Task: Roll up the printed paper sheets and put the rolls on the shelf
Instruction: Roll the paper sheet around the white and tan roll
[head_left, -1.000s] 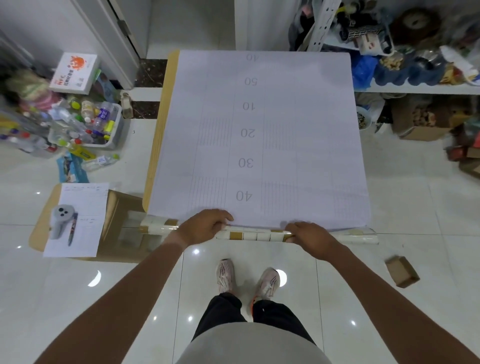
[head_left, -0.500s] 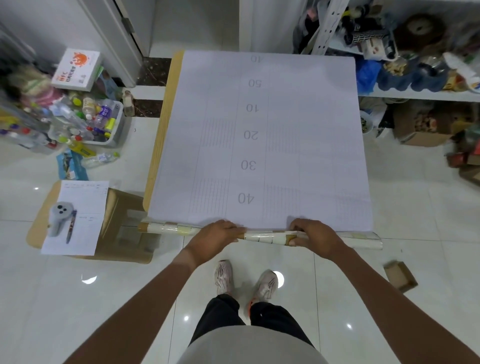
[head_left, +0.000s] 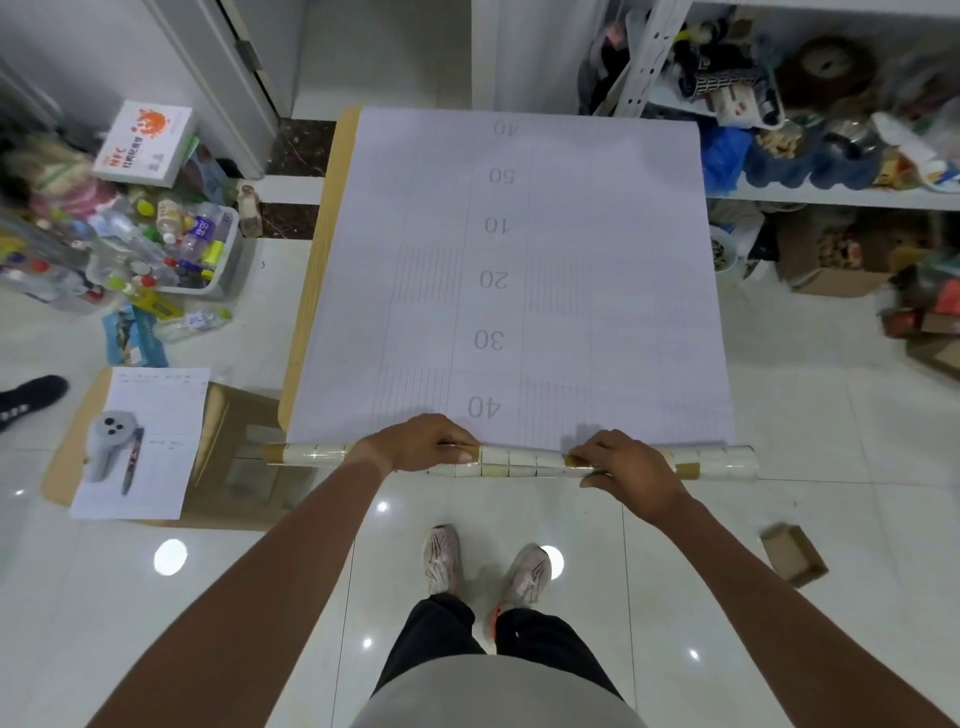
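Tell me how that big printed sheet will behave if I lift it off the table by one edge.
The printed sheet looks thin and wide, so it would probably droop and crease. It is probably light. Its rolled near end is round, so it may roll or unwind if released.

light: even, overhead | glare: spots on floor tiles (head_left: 171, 556) | edges: wide-angle bend, soft blur

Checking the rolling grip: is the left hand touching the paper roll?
Touching. The head view shows the left hand lying over the roll, fingers curled round it at the sheet's near edge.
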